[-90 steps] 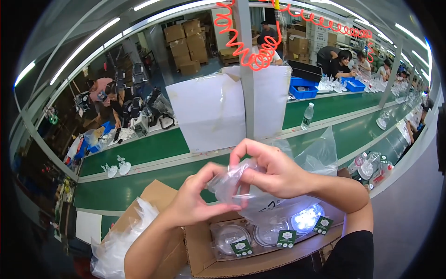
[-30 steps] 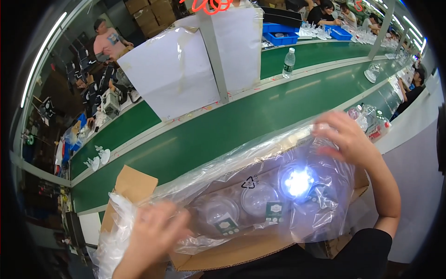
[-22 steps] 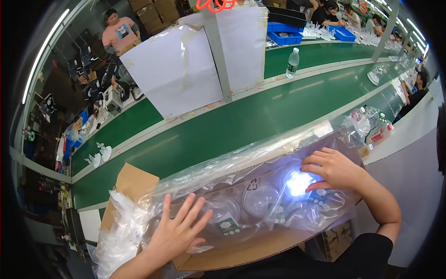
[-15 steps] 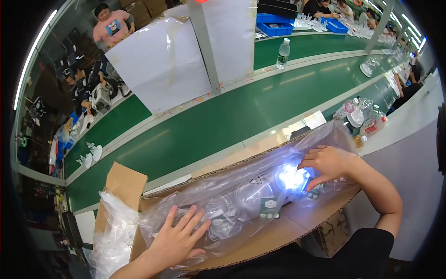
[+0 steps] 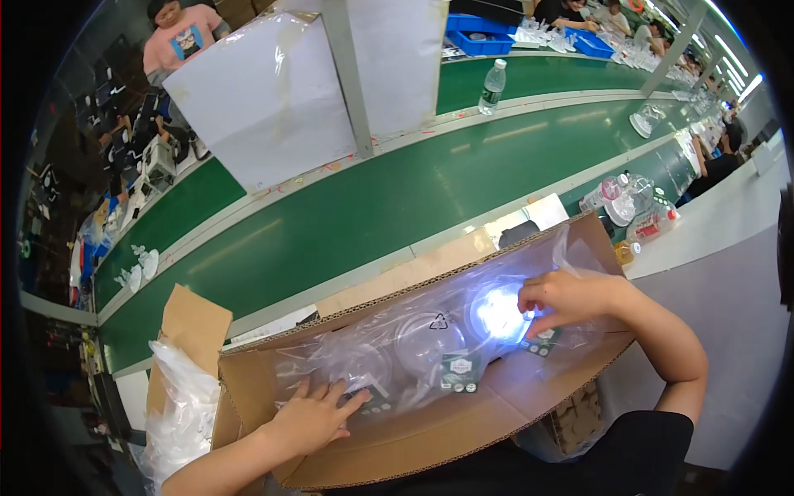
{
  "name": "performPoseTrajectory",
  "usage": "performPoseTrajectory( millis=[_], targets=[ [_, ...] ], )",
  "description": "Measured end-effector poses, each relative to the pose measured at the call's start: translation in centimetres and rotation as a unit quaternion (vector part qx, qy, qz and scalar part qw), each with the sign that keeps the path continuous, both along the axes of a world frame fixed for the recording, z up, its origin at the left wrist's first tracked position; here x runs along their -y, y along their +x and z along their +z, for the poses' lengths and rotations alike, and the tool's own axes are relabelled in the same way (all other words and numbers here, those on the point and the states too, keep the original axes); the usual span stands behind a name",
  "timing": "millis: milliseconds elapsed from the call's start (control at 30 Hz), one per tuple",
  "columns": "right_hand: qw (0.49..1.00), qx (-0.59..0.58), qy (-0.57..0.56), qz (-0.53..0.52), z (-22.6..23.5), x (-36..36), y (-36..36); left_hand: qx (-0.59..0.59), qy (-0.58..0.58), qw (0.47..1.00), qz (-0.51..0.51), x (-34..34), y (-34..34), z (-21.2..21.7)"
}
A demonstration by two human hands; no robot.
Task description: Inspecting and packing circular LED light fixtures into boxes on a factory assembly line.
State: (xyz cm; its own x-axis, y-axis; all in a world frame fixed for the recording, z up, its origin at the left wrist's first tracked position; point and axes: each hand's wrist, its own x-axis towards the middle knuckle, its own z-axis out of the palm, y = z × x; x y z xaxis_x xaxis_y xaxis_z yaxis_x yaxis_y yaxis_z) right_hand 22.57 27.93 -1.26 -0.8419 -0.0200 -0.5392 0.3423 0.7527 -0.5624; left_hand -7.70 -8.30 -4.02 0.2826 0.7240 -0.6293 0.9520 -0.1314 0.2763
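Note:
A long cardboard box (image 5: 488, 413) lies before me, holding a row of clear round plastic pieces wrapped in clear bags. My left hand (image 5: 308, 420) rests with fingers spread on the leftmost bagged piece (image 5: 356, 364), touching its dark green card. In the middle sits another clear round piece (image 5: 428, 341) with a green card (image 5: 459, 374) beside it. Toward the right end a clear lamp (image 5: 498, 312) glows bright white-blue. My right hand (image 5: 575, 296) curls its fingers and thumb at the lamp's right edge; glare hides the exact contact.
Crumpled clear plastic (image 5: 178, 413) hangs by the box's open left flap (image 5: 194, 318). Beyond runs a green conveyor belt (image 5: 372, 207), with a water bottle (image 5: 492, 87) on its far rim. Several bottles (image 5: 653, 223) stand to the right. Co-workers sit farther off; one person wears a pink shirt (image 5: 186, 37).
My right hand's fingers have curled in closer to the glowing lamp. My left hand has shifted onto the bagged piece's card. The bagged pieces sit lower and flatter in the box.

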Motion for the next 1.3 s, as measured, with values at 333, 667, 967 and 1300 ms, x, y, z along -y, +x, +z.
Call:
performPoseTrajectory(
  millis=[333,667,967,1300],
  targets=[
    [0.969,0.105,0.192,0.115,-2.9,1.5,2.2,-0.038,0.060,0.994,-0.087,-0.3,0.6,0.9],
    [0.968,0.239,-0.007,0.072,-1.3,-1.6,0.4,0.020,-0.173,0.984,0.026,1.5,-0.1,1.4],
    [0.910,0.345,0.139,0.183,-4.2,-0.7,3.2,0.035,-0.201,0.979,-0.014,2.2,-0.6,-0.9],
    [0.939,0.043,0.339,0.038,-3.7,0.9,1.7,0.013,-0.055,0.992,0.115,-4.8,-0.5,-0.6]
  ],
)
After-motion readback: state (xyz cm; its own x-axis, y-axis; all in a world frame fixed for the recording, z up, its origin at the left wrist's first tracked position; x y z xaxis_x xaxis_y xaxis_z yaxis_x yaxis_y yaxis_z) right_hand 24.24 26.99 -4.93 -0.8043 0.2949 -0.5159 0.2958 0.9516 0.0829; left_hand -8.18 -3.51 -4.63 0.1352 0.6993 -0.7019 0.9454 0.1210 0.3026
